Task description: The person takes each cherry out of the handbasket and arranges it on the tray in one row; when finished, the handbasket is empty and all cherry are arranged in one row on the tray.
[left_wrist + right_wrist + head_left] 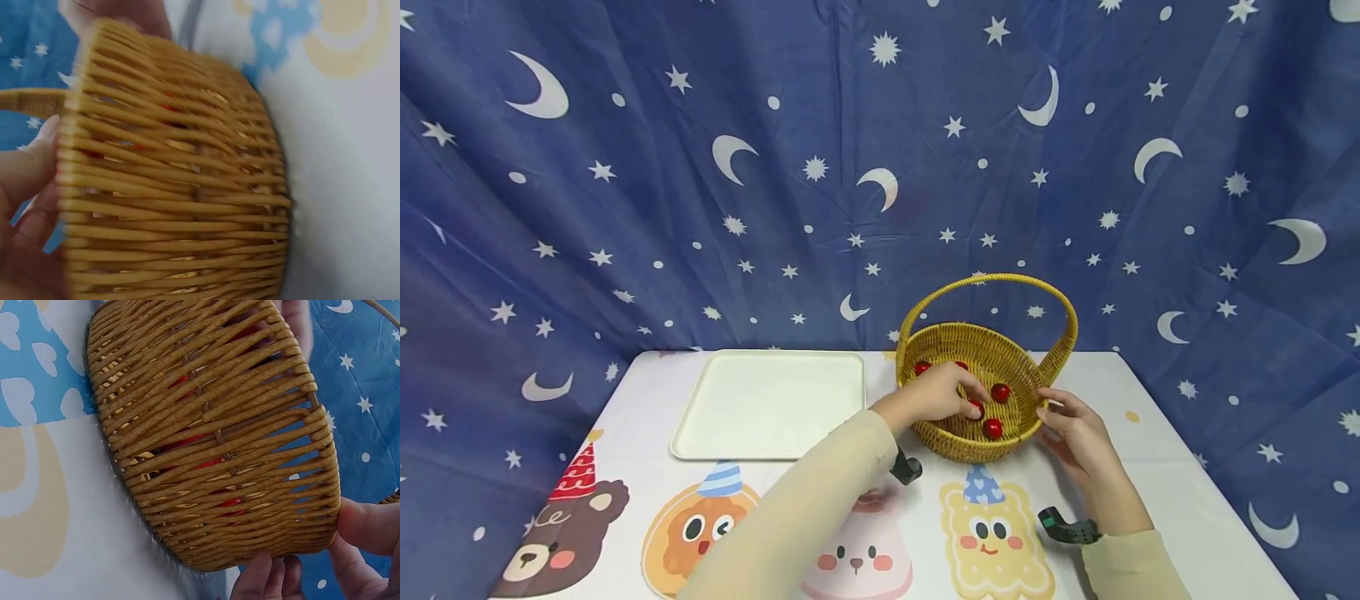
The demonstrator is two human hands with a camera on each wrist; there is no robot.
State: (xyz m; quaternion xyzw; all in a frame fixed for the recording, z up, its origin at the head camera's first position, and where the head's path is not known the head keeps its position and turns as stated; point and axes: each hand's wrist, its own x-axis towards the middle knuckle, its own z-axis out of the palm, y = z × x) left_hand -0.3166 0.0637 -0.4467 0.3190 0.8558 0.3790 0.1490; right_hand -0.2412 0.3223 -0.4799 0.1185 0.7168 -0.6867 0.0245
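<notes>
A yellow-brown wicker basket (966, 450) with a tall arched handle stands right of the middle of the table. Several small, round, glossy red fruits (1000, 392) lie in it. My left hand (936, 393) reaches over the near-left rim, thumb and fingertips about one red fruit (976, 409), which they partly hide. On the right side, my right hand (1075, 433) holds the basket's rim near the handle's foot. In the right wrist view its fingers (369, 525) touch the rim, and red shows through the weave. The left wrist view is blurred, with the left hand (28, 206) beside the rim.
A cream rectangular tray (767, 451) lies left of the basket. The white tablecloth (1180, 500) carries printed cartoon figures. A blue curtain (820, 250) with moons and stars hangs right behind the table. The basket's handle (992, 277) arches above the arms' level.
</notes>
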